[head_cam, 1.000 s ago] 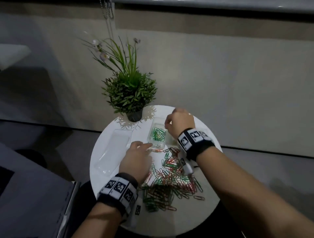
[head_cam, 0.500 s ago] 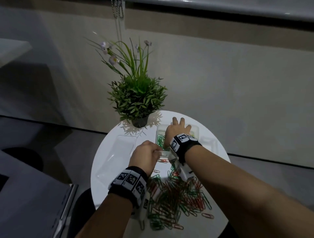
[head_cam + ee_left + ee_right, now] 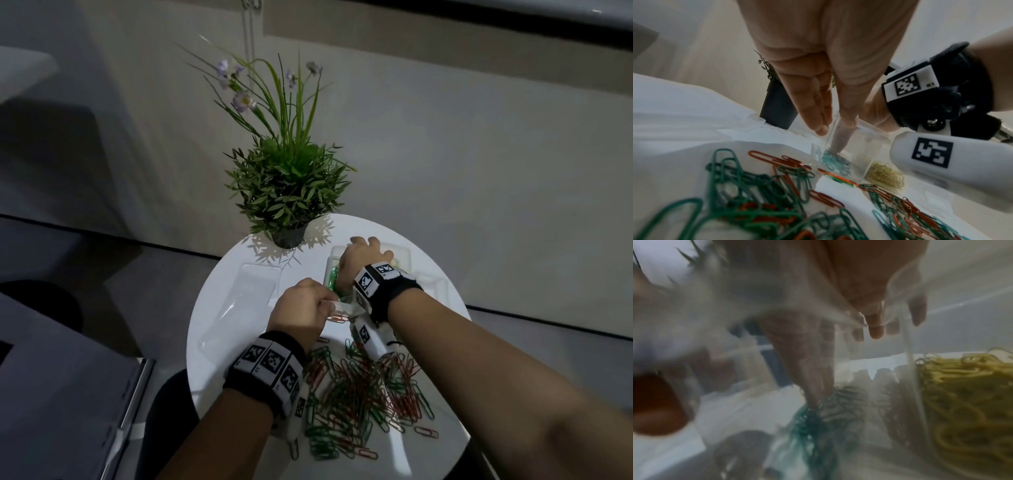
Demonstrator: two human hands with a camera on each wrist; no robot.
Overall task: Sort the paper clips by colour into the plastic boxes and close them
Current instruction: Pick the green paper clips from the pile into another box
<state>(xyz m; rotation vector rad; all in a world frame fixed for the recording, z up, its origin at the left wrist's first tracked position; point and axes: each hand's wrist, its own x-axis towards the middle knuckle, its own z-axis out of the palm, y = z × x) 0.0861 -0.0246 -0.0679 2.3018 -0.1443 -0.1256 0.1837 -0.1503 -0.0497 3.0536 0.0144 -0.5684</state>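
A clear plastic box (image 3: 329,270) (image 3: 865,146) with green clips (image 3: 836,160) stands mid-table. My left hand (image 3: 301,308) (image 3: 818,97) pinches its near wall, thumb inside down to the green clips, fingers outside. My right hand (image 3: 363,260) (image 3: 875,324) lies over the top of the box with its fingers spread toward the far edge; the right wrist view is blurred through plastic. Yellow clips (image 3: 397,270) (image 3: 885,175) (image 3: 962,394) lie in the box beside it on the right. A mixed pile of red and green clips (image 3: 359,394) (image 3: 756,186) covers the near table.
A potted plant (image 3: 287,185) with a black pot (image 3: 777,110) stands at the back of the round white table (image 3: 212,342). A clear plastic tray (image 3: 253,291) lies on the left, another clear piece (image 3: 433,284) at the right edge. Floor surrounds the small table.
My right hand moved from the right of the green-clip box onto its top. My left hand went forward from the pile's edge and took hold of the box's near wall.
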